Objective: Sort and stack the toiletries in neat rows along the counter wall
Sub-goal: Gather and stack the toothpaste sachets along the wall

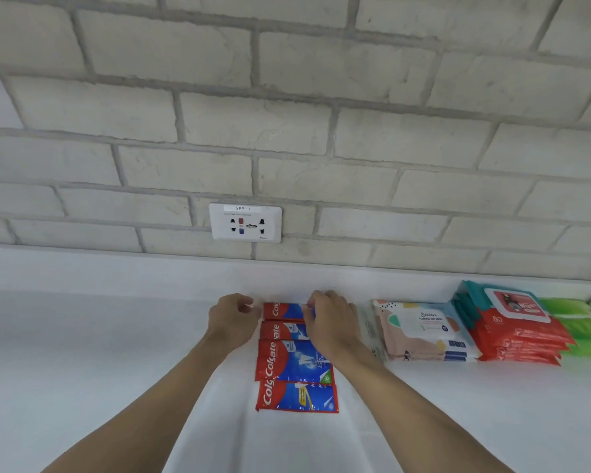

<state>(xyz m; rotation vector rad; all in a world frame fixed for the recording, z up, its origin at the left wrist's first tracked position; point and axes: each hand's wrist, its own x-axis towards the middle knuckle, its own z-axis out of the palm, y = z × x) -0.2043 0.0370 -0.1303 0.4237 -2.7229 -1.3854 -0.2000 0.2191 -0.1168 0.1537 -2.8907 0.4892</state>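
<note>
Several red-and-blue Colgate toothpaste boxes (296, 365) lie side by side in a column running from the counter wall toward me. My right hand (331, 322) covers the right end of the top toothpaste box (282, 310), the one nearest the wall, with its fingers closed on it. My left hand (232, 319) is curled at that box's left end; whether it touches the box I cannot tell. To the right stand a stack of pastel wet-wipe packs (423, 331), a stack of red wipe packs (519, 322) and green packs (584, 324).
The white counter (99, 353) meets a grey brick wall with a low white upstand. A white power socket (245, 222) sits on the wall above the toothpaste boxes. The wipe stacks fill the wall side to the right.
</note>
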